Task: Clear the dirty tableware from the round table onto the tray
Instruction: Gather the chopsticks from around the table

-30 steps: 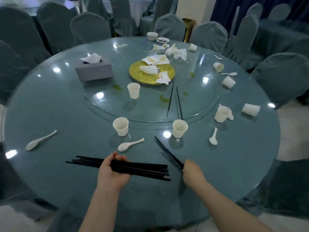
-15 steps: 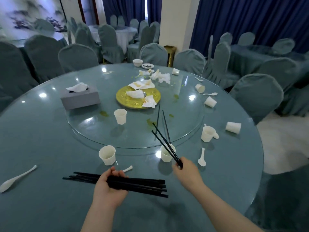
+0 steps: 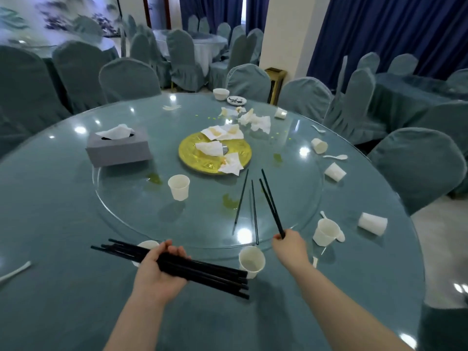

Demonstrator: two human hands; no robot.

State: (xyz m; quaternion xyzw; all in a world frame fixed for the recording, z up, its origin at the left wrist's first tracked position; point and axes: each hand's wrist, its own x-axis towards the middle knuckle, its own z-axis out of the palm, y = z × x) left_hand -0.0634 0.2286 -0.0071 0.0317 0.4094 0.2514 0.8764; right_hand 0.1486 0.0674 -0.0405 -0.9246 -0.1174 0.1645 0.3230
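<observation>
My left hand (image 3: pixel 159 272) grips a bundle of black chopsticks (image 3: pixel 202 273) held level over the near edge of the round table (image 3: pixel 50 224). My right hand (image 3: pixel 290 245) pinches a pair of black chopsticks (image 3: pixel 271 202) by their near ends, tips raised toward the glass turntable (image 3: pixel 141 224). Two more black chopsticks (image 3: pixel 247 201) lie on the turntable just left of that pair. White paper cups stand nearby: one (image 3: pixel 252 260) between my hands, one (image 3: pixel 179 187) on the turntable, one (image 3: pixel 325 231) to the right. No tray is in view.
A gold plate (image 3: pixel 192 155) with crumpled napkins sits mid-table beside a grey tissue box (image 3: pixel 119 149). Tipped cups (image 3: pixel 372 223) and white spoons (image 3: pixel 335 156) lie along the right rim; a spoon (image 3: pixel 15 271) lies at far left. A small bowl (image 3: pixel 221 94) and saucer stand at the far edge. Covered chairs ring the table.
My right hand lifted its pair of chopsticks off the table and carried them forward and right. My left hand kept its bundle and rose slightly. The view tilted up.
</observation>
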